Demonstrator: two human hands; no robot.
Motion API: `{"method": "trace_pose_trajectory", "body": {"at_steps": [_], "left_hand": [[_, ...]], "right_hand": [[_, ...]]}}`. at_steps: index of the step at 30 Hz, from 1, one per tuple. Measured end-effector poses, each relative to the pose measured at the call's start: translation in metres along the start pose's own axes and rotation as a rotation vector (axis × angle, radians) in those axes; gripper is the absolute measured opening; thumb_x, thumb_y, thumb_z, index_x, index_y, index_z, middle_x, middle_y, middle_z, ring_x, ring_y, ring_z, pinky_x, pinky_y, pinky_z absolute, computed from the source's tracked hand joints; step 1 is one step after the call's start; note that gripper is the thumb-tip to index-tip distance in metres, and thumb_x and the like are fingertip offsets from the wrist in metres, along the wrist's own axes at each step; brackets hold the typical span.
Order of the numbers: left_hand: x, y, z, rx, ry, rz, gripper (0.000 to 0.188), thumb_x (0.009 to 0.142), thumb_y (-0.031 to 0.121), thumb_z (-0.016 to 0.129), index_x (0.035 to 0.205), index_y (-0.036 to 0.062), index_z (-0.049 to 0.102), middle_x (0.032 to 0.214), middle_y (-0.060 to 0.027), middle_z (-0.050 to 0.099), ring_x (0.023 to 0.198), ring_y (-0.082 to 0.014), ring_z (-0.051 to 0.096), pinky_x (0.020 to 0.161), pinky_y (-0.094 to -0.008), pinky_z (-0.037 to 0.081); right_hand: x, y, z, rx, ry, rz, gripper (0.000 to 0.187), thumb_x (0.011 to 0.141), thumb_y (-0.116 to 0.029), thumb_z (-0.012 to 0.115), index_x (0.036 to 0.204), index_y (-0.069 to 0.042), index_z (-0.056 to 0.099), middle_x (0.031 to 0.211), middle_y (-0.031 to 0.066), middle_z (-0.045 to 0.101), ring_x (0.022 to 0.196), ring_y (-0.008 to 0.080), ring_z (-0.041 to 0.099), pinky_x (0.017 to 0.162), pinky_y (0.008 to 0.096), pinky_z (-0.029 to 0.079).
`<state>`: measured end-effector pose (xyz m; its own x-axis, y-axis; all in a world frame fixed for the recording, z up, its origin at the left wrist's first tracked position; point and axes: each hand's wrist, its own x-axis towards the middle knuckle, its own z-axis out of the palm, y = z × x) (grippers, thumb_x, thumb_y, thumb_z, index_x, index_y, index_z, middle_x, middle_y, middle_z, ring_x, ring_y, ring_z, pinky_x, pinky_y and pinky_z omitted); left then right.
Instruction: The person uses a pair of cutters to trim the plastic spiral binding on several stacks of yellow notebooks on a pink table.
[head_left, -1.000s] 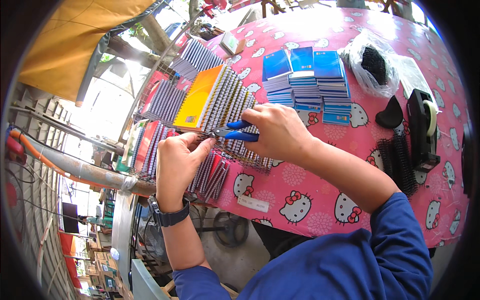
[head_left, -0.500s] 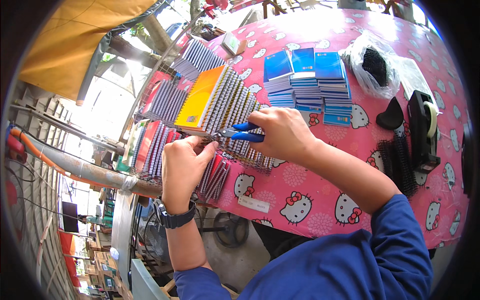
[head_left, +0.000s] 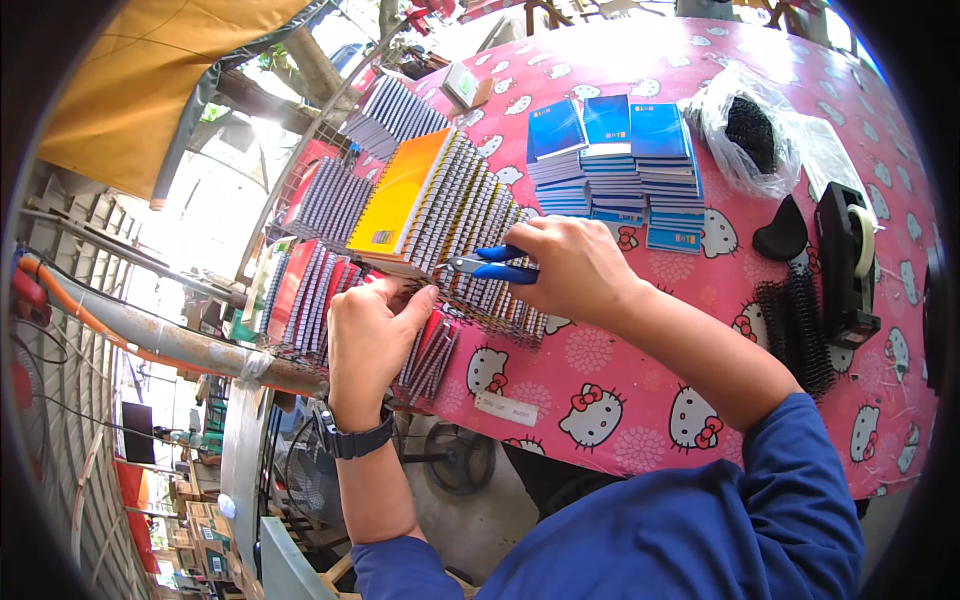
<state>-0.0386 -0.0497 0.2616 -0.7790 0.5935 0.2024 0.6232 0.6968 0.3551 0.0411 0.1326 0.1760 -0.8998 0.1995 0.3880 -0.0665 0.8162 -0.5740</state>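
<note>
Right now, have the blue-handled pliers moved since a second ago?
Yes, the pliers shifted slightly rightward, judged against the white label on the pink tablecloth.

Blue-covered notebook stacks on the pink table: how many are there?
3, side by side beyond the right hand: left stack, middle stack, right stack. None seems hidden.

An orange tarp [head_left: 170, 80] hangs at the upper left near a tree trunk [head_left: 312, 68], against glaring daylight. A pink-clothed table [head_left: 590, 350] stands over a grey floor [head_left: 490, 510]. Far left, pale slats [head_left: 62, 480], perhaps a wall or roof, rise beside cartons [head_left: 210, 540].
</note>
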Motion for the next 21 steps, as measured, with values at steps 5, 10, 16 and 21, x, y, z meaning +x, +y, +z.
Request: {"method": "trace_pose_trajectory", "body": {"at_steps": [5, 10, 16, 21], "left_hand": [[-0.001, 0.001, 0.004, 0.063, -0.010, 0.049, 0.025, 0.079, 0.020, 0.070, 0.088, -0.0037, 0.069, 0.061, -0.0064, 0.064, 0.052, -0.0062, 0.055, 0.051, -0.0231, 0.045], [-0.001, -0.003, 0.011, 0.148, 0.060, 0.148, 0.023, 0.079, 0.018, 0.070, 0.086, -0.0041, 0.069, 0.061, -0.0072, 0.064, 0.052, -0.0064, 0.055, 0.051, -0.0233, 0.045], [-0.005, -0.015, 0.009, -0.071, 0.020, 0.021, 0.023, 0.077, 0.019, 0.071, 0.081, -0.0030, 0.069, 0.062, -0.0120, 0.063, 0.054, -0.0141, 0.060, 0.053, -0.0270, 0.047], [-0.006, -0.011, 0.018, -0.004, -0.004, 0.032, 0.023, 0.079, 0.020, 0.071, 0.079, -0.0027, 0.069, 0.057, -0.0052, 0.062, 0.051, -0.0060, 0.055, 0.050, -0.0224, 0.044]], "right_hand": [[-0.005, 0.014, 0.018, -0.119, 0.280, -0.189, 0.039, 0.062, -0.024, 0.072, 0.096, -0.007, 0.060, 0.088, 0.0074, 0.062, 0.090, 0.0249, 0.060, 0.084, 0.0389, 0.043], [-0.003, 0.004, 0.011, 0.021, 0.037, -0.079, 0.035, 0.067, -0.030, 0.071, 0.089, -0.005, 0.060, 0.084, 0.0096, 0.061, 0.087, 0.0273, 0.060, 0.080, 0.0404, 0.044], [-0.009, 0.019, 0.019, -0.018, 0.176, -0.140, 0.034, 0.063, -0.024, 0.071, 0.091, -0.007, 0.060, 0.084, 0.0082, 0.061, 0.087, 0.0270, 0.060, 0.079, 0.0411, 0.046], [-0.008, 0.014, 0.022, -0.093, 0.147, -0.161, 0.041, 0.062, -0.025, 0.072, 0.097, -0.008, 0.060, 0.089, 0.0084, 0.060, 0.092, 0.0267, 0.058, 0.081, 0.0407, 0.044]]}}
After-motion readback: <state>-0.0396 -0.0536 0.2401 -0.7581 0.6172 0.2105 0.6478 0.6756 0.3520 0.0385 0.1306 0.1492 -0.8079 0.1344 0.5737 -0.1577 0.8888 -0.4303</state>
